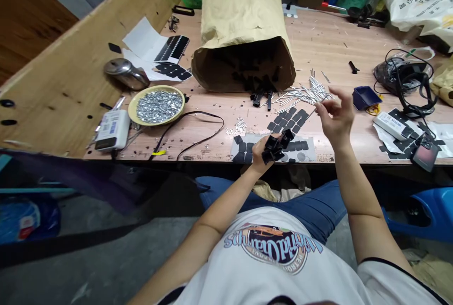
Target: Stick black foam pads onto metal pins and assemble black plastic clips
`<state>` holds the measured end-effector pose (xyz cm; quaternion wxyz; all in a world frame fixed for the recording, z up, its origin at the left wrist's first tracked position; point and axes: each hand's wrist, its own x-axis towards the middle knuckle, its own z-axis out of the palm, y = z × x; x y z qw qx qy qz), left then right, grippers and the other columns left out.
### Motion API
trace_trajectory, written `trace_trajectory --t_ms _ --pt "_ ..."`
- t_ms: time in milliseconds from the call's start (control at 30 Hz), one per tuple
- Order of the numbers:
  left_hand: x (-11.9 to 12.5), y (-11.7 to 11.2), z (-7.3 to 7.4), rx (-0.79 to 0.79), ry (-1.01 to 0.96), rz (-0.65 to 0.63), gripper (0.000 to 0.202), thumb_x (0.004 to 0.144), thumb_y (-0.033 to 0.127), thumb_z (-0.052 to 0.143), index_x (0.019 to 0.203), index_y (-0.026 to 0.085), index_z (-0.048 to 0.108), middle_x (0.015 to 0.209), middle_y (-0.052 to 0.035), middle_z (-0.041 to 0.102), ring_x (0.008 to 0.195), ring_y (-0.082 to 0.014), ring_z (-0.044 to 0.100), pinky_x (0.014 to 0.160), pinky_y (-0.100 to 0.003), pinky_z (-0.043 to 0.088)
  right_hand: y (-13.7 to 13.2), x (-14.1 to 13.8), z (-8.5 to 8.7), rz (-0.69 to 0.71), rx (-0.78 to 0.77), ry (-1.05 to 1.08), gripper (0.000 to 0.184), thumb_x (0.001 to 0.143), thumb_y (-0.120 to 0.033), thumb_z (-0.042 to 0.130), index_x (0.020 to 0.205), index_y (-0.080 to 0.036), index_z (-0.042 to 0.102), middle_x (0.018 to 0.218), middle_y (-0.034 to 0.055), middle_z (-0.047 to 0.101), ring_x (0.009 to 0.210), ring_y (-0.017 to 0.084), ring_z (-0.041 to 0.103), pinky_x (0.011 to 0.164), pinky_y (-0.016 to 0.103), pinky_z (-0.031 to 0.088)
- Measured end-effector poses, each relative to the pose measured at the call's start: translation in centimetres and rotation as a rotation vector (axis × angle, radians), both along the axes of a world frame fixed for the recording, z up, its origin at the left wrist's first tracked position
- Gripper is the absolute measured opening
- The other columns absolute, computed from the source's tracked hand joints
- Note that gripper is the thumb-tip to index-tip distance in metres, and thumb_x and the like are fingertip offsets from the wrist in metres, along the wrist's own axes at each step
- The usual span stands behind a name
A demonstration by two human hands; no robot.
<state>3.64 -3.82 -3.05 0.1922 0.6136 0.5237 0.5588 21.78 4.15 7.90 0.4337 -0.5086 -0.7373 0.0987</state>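
Observation:
My left hand [261,154] is closed around several black plastic parts [276,147] at the table's front edge. My right hand [337,119] is raised to the right of it, thumb and forefinger pinched on a thin metal pin [312,114] that points down and left. Just behind those fingers lies a loose heap of silvery pins [305,94]. Black rounded pads [288,120] lie in rows between the hands, and more sit on a grey sheet [311,155] under the left hand. An open paper sack [244,10] with more black parts in its mouth stands behind.
A yellow dish [132,115] of small metal pieces stands on the left, by a white box [112,130] and a metal container [125,73]. A black cord [198,112] curls over the tabletop. To the right are a small blue tray [366,97] and a black strapped device [417,97].

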Motion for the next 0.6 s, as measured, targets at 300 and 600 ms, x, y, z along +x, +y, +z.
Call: trace_trajectory --t_ms 300,600 --pt "0.2 -0.4 1.3 0.159 0.058 -0.039 0.026 0.078 0.028 0.055 0.103 0.022 0.059 0.088 -0.0068 0.071 0.08 -0.0218 0.068 0.071 -0.032 0.054 -11.1 -3.2 1.8 0.519 0.519 0.039 0.037 0.087 -0.014 0.053 0.119 -0.032 0.049 0.083 0.0001 0.073 0.063 0.014 0.068 0.05 0.027 0.054" --pt "0.2 -0.9 1.9 0.131 -0.011 -0.027 0.024 0.081 0.034 0.053 0.1 0.023 0.061 0.087 -0.0049 0.07 0.079 -0.0209 0.068 0.071 -0.032 0.054 -12.2 -3.1 1.1 0.552 0.492 -0.209 0.023 0.084 -0.015 0.059 0.101 -0.029 0.064 0.096 0.0018 0.074 0.074 0.014 0.065 0.06 0.03 0.054"
